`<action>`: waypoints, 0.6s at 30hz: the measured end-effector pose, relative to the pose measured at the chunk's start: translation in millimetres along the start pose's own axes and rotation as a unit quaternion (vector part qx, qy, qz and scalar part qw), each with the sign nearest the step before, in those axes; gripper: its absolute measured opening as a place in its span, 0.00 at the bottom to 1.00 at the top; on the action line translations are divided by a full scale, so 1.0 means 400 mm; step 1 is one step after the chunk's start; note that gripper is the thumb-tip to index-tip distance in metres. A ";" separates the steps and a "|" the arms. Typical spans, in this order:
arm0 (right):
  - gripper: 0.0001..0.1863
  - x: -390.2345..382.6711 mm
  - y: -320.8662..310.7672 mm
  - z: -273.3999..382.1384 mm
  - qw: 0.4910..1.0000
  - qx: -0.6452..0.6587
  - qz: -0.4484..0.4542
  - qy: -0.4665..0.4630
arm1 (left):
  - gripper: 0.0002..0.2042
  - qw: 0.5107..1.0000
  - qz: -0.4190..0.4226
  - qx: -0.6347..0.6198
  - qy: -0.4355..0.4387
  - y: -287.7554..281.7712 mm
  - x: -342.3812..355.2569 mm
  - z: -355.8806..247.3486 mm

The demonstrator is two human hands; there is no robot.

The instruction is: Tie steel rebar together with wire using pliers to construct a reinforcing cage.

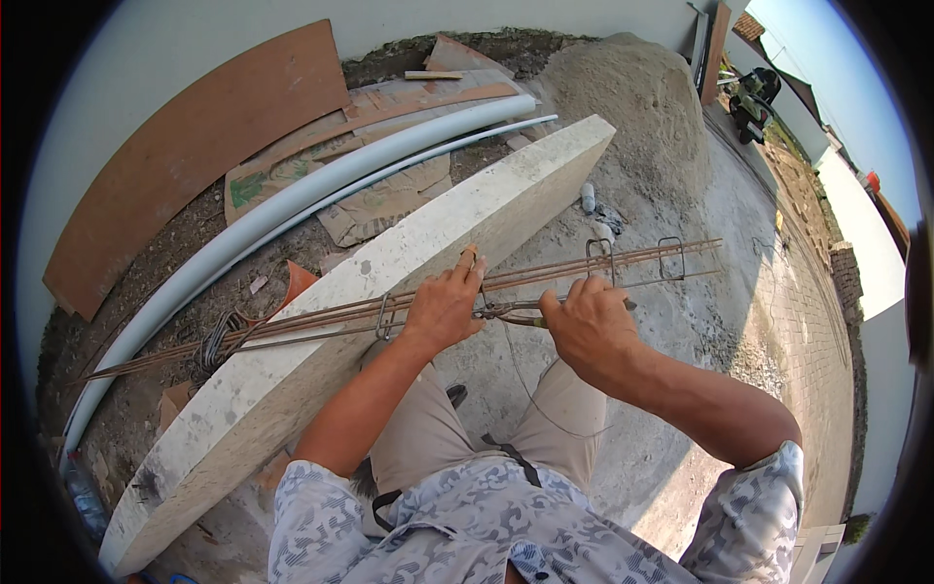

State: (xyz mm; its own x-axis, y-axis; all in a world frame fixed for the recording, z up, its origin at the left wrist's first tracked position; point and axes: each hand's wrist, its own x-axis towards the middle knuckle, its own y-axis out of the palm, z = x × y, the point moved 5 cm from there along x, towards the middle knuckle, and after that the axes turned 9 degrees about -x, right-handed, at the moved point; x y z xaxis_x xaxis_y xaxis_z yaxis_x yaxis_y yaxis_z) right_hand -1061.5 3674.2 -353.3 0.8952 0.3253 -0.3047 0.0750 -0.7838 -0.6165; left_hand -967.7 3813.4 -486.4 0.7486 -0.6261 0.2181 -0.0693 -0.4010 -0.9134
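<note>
A bundle of long, thin, rusty steel rebars [545, 275] lies across the concrete wall, its right part sticking out over the ground. Square wire stirrups [671, 259] are spaced along it. My left hand [446, 304] is closed round the rebars near one stirrup, with something tan around a fingertip. In my right hand [595, 326] I hold pincers [528, 319], their jaws at the rebars close beside my left hand. A thin tie wire [525, 380] hangs in a curve below the jaws. Whether the jaws grip wire is too small to tell.
The low concrete wall [389, 255] runs diagonally before me. Beyond it lie a thick white pipe [321, 190], a thin pipe, cardboard and a brown board [209, 156]. Coiled wire [222, 336] rests by the rebars. A sand heap [632, 97] and a small bottle [588, 198] are ahead.
</note>
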 end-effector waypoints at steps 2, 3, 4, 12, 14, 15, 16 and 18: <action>0.22 -0.020 0.049 0.005 0.992 0.111 0.049 0.028 | 0.51 1.000 -0.004 0.005 0.007 0.001 -0.005 0.001; 0.25 -0.030 0.057 0.007 0.967 0.240 0.083 0.025 | 0.51 1.000 -0.007 0.011 0.013 0.001 -0.008 0.002; 0.28 -0.039 0.063 0.016 0.924 0.364 0.116 0.022 | 0.51 1.000 -0.007 0.011 0.011 0.005 -0.012 0.004; 0.22 -0.085 0.103 0.076 0.909 0.401 0.108 0.043 | 0.51 0.999 -0.020 -0.001 0.037 0.010 -0.019 -0.009; 0.18 -0.081 0.101 0.082 0.923 0.370 0.082 0.060 | 0.51 0.999 -0.027 -0.005 0.038 0.004 -0.016 -0.007; 0.18 -0.084 0.113 0.082 0.923 0.371 0.082 0.059 | 0.51 0.999 -0.035 -0.009 0.036 -0.003 -0.015 -0.005; 0.17 -0.089 0.128 0.073 0.925 0.371 0.056 0.062 | 0.51 0.999 -0.035 -0.008 0.035 -0.008 -0.013 -0.004; 0.16 -0.090 0.153 0.060 0.927 0.369 0.028 0.063 | 0.51 1.000 0.004 -0.012 0.005 -0.015 0.000 -0.004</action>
State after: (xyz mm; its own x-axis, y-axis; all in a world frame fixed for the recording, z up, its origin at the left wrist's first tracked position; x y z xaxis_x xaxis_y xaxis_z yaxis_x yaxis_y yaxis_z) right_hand -1099.6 3627.2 -397.6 0.9364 0.1944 -0.2920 -0.2520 -0.2064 -0.9455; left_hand -968.4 3814.8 -480.3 0.7418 -0.6355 0.2141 -0.0915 -0.4122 -0.9065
